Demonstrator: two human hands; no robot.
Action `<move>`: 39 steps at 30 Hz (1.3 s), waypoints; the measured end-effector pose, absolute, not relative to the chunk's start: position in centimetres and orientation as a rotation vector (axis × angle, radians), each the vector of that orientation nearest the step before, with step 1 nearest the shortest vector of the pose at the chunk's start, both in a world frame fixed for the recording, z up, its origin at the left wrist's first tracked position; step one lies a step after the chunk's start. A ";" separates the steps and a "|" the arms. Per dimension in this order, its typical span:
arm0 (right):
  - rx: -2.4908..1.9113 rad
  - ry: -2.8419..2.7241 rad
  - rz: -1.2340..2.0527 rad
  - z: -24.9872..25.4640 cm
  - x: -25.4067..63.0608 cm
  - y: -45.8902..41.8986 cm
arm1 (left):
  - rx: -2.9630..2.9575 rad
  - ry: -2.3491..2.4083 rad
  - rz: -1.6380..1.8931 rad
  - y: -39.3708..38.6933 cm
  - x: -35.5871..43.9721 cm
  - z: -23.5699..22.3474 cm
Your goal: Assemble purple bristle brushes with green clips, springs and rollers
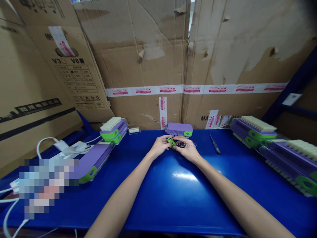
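Note:
In the head view my left hand (pixel 159 146) and my right hand (pixel 187 151) meet over the middle of the blue table. Between their fingertips is a small bright green plastic part (pixel 170 141) with a hole in it. Both hands have their fingers closed on this part. From its right side a thin, shiny wire coil (pixel 189 144) stretches across the back of my right hand. Just behind the hands lies a purple case (pixel 179 127) with a green end and bristles beneath it.
Stacked purple-and-green bristled units (pixel 114 129) stand at left, with more (pixel 255 130) at right. A screwdriver (pixel 215 144) lies right of my hands. A small white roller-like piece (pixel 134 130) is at the back. Left are a power strip (pixel 74 148) and cables; cardboard (pixel 148 72) walls the rear.

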State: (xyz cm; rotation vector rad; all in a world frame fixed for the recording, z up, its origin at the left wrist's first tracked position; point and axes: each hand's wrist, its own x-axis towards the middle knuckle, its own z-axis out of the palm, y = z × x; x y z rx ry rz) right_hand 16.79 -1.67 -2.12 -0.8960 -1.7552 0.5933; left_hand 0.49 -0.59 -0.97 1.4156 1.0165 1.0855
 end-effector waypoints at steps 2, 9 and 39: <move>-0.854 -1.800 0.522 -2.2 16.8 -1.7 | 1.423 1.019 1.085 -0.6 0.5 -1.0; -1.037 -1.708 0.622 -2.4 16.8 -2.1 | 1.434 1.002 1.087 -0.7 0.5 -1.0; -0.939 -1.890 0.290 -2.6 17.0 -2.0 | 1.412 1.026 1.018 -0.7 0.2 -0.5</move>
